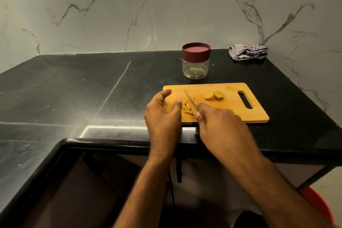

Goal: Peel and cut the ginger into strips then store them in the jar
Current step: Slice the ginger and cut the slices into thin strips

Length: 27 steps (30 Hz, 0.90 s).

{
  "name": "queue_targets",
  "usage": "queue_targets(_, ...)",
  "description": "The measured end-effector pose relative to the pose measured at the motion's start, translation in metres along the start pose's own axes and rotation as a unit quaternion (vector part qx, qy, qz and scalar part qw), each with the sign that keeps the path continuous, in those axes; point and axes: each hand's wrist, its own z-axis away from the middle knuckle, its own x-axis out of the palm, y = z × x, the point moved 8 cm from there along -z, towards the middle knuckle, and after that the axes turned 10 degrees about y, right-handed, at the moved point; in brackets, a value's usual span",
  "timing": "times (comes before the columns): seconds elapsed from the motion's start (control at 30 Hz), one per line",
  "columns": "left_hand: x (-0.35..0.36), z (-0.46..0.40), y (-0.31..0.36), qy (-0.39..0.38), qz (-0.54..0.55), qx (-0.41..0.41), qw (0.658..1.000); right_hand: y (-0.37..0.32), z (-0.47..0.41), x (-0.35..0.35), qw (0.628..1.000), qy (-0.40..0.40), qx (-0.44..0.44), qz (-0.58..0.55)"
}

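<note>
No readable text, label, brand, number or sign anywhere in view.

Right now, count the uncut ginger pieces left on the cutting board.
3: two thick pieces side by side mid-board, and a small scrap near the handle slot. The cut strips by the left hand are not counted; the hands may hide more.
</note>
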Motion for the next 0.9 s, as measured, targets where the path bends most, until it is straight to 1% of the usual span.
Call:
queue_targets(0.1,0.003,0.001,0.001,-0.008,-0.033,0.026,0.999,0.019,-0.004,-0.015,0.999,0.027,0.009,-0.015)
queue_targets(0.2,0.01,0.006,0.01,-0.03,-0.079,0.08,0.993,0.041,-0.01,-0.02,0.999,0.051,0.006,-0.009)
queue_targets(0.3,0.021,0.009,0.014,-0.059,-0.161,0.127,0.977,0.056,-0.013,-0.018,0.996,0.063,-0.02,-0.061)
queue_targets(0.4,0.021,0.009,0.016,-0.056,-0.194,0.129,0.971,0.069,-0.015,-0.022,0.99,0.095,-0.035,-0.095)
queue_targets(0.5,0.022,0.008,0.016,-0.044,-0.237,0.134,0.961,0.078,-0.016,-0.023,0.983,0.101,-0.024,-0.152)
queue_targets(0.6,0.024,0.008,0.018,-0.041,-0.278,0.141,0.949,0.079,-0.014,-0.022,0.981,0.115,-0.035,-0.149)
queue_targets(0.67,0.028,0.007,0.021,-0.049,-0.324,0.15,0.933,0.078,-0.013,-0.022,0.981,0.129,-0.043,-0.138)
queue_targets(0.77,0.037,0.002,0.027,-0.059,-0.396,0.174,0.9,0.082,-0.012,-0.022,0.978,0.134,-0.031,-0.157)
queue_targets(0.83,0.04,-0.004,0.03,-0.064,-0.409,0.176,0.893,0.086,-0.013,-0.021,0.975,0.126,-0.021,-0.184)
queue_targets(0.9,0.04,-0.008,0.029,-0.066,-0.409,0.173,0.893,0.089,-0.014,-0.02,0.971,0.118,-0.01,-0.208)
